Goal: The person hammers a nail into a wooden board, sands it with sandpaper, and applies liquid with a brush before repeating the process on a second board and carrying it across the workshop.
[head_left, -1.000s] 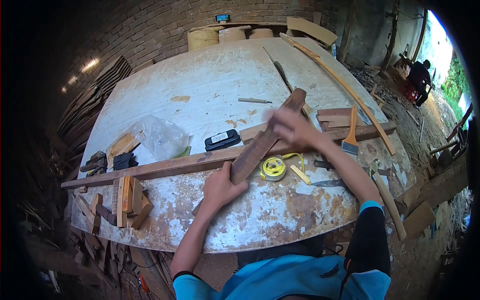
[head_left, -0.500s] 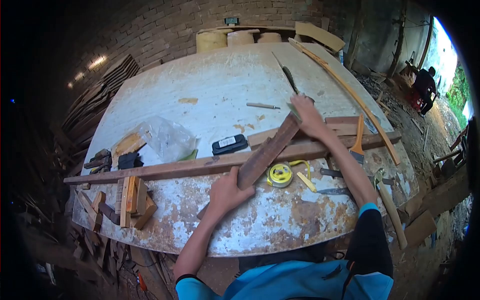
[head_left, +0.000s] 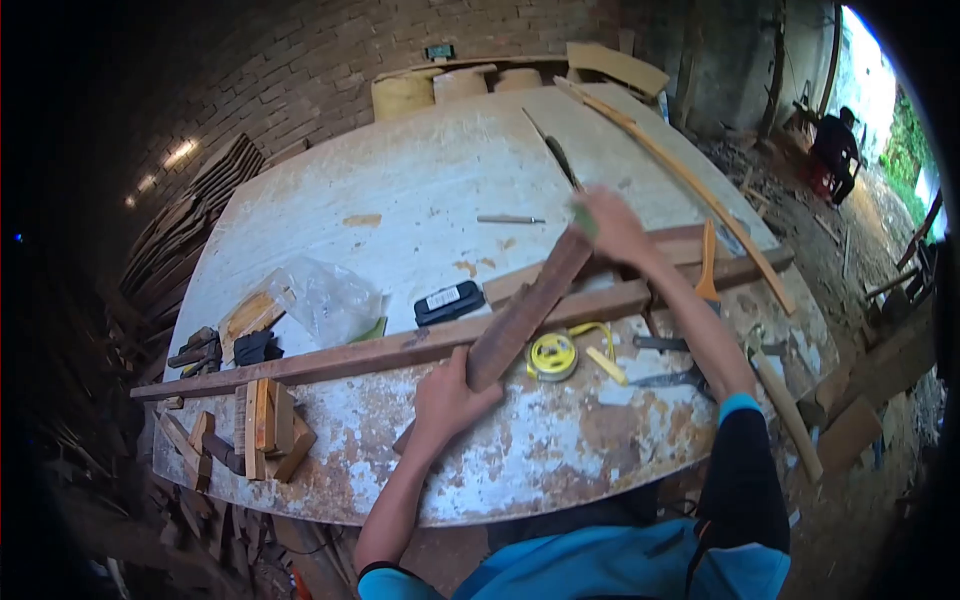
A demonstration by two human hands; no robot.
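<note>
My left hand (head_left: 450, 402) is wrapped round the near end of a dark reddish-brown wooden piece (head_left: 525, 315), which slants away from me across a long wooden beam (head_left: 400, 347). At its far end, my right hand (head_left: 610, 228) is closed on a green sheet (head_left: 583, 222) pressed against the wood; the hand is slightly blurred. Just right of the piece lies a yellow tape measure (head_left: 552, 356). To its left is a black case with a white label (head_left: 449, 302).
On the worktable (head_left: 420, 170) are a clear plastic bag (head_left: 335, 300), wood blocks (head_left: 268, 425), a brush (head_left: 708, 265), a hammer (head_left: 788, 415), a saw (head_left: 558, 158) and a long curved strip (head_left: 690, 180). A person (head_left: 835, 150) sits at the far right.
The camera view has shifted slightly, moving the table's items in the picture. My right hand stays at the far end of the wood with the green sheet, now more blurred; my left keeps its hold.
</note>
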